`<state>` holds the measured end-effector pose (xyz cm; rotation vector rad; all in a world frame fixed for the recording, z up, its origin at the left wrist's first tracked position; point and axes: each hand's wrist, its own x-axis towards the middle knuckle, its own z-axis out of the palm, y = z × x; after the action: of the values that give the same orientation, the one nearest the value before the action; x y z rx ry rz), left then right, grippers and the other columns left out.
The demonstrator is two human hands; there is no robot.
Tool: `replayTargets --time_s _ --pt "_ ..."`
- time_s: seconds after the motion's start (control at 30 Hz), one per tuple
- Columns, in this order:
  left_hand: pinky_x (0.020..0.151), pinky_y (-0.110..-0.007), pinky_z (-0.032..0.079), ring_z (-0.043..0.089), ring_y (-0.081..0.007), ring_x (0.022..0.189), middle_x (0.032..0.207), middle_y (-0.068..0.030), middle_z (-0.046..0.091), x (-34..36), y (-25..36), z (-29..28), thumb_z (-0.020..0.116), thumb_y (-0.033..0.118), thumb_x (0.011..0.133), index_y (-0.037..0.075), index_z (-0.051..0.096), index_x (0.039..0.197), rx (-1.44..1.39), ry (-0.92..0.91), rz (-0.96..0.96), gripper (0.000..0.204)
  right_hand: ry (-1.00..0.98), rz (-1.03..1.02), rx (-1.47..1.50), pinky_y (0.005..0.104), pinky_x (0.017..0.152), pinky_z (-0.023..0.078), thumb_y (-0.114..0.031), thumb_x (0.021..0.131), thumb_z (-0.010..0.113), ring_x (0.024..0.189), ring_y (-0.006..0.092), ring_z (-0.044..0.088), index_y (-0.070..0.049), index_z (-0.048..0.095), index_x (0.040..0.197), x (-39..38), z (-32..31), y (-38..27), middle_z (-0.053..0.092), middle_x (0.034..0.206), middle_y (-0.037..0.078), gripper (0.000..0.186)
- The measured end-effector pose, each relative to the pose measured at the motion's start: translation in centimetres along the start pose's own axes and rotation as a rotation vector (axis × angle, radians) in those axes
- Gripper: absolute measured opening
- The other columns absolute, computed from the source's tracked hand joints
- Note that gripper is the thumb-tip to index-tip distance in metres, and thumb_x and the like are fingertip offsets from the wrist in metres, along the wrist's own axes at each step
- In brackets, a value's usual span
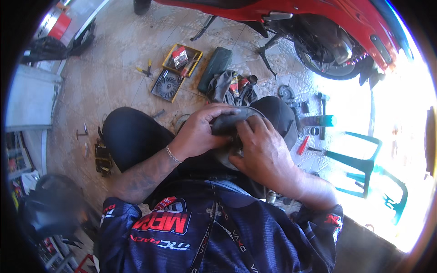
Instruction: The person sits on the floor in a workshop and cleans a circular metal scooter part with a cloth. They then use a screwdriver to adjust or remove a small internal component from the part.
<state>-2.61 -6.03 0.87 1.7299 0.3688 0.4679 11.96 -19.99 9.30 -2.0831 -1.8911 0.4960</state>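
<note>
Above my lap, between my knees, both hands are closed around a dark grey, rounded metal part point(223, 123). My left hand point(204, 128) grips it from the left, with the fingers bent over its top. My right hand point(264, 148) presses on its right side, fingers curled down and thumb pointing inward. A wider grey disc-like rim point(251, 111) shows behind the fingers; I cannot tell whether it belongs to the same part. The fingers hide the middle of the work. Just beyond lies a crumpled grey cloth point(221, 86) with small packets on it.
A red motorcycle point(314, 8) stands at the far right. Ahead are a yellow-edged tray point(199, 57), a dark green case point(214, 68) and yellow-handled pliers point(148, 69). A teal-capped spray can point(318, 120), a red-handled tool point(303, 145) and a hacksaw point(353, 159) lie right.
</note>
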Motion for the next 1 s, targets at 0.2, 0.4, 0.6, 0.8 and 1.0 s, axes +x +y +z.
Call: replayTargets --time_s 0.2,0.4,0.6,0.8,1.0 --pt "0.107 -0.037 0.049 0.062 -0.0235 0.124 0.129 -0.0122 0.065 -0.3 0.3 0.0 0.086 0.004 0.073 0.004 0.068 0.128 0.004 0.022 0.049 0.058 -0.055 0.135 -0.02 0.0527 0.095 0.049 -0.018 0.072 0.079 0.111 0.0457 0.057 0.003 0.053 0.123 0.4 -0.5 -1.1 0.055 0.112 0.025 0.061" --pt "0.107 -0.038 0.05 0.063 -0.0264 0.124 0.13 -0.0128 0.066 -0.5 -0.4 0.0 0.087 0.009 0.074 0.005 0.068 0.129 0.005 0.024 0.097 0.059 -0.108 0.123 -0.025 0.054 0.093 0.049 -0.02 0.07 0.08 0.107 0.0466 0.058 0.004 0.049 0.123 1.3 -0.4 -0.4 0.054 0.11 0.025 0.066" --pt "0.108 -0.04 0.05 0.062 -0.0279 0.126 0.13 -0.0139 0.066 -0.7 -1.3 0.3 0.086 0.009 0.074 0.005 0.067 0.129 0.035 0.067 0.116 0.058 -0.14 0.093 -0.065 0.0523 0.089 0.051 -0.02 0.073 0.079 0.106 0.0443 0.061 0.002 0.054 0.122 1.7 -0.8 -0.8 0.056 0.111 0.023 0.059" --pt "0.109 -0.041 0.048 0.063 -0.0307 0.122 0.126 -0.0143 0.066 -0.7 -1.4 0.6 0.084 0.007 0.071 0.006 0.068 0.125 -0.016 0.095 0.124 0.057 -0.167 0.098 0.044 0.0495 0.085 0.053 -0.013 0.075 0.08 0.101 0.0407 0.064 0.0 0.058 0.119 1.9 -1.6 -0.6 0.058 0.107 0.02 0.05" --pt "0.11 -0.041 0.048 0.062 -0.0307 0.125 0.128 -0.0139 0.064 -0.7 -1.3 0.7 0.084 0.005 0.068 0.007 0.067 0.127 -0.023 0.072 0.111 0.061 -0.134 0.039 0.002 0.0485 0.084 0.053 -0.014 0.072 0.085 0.1 0.0393 0.065 0.001 0.059 0.119 2.2 -1.8 -0.5 0.059 0.106 0.019 0.055"
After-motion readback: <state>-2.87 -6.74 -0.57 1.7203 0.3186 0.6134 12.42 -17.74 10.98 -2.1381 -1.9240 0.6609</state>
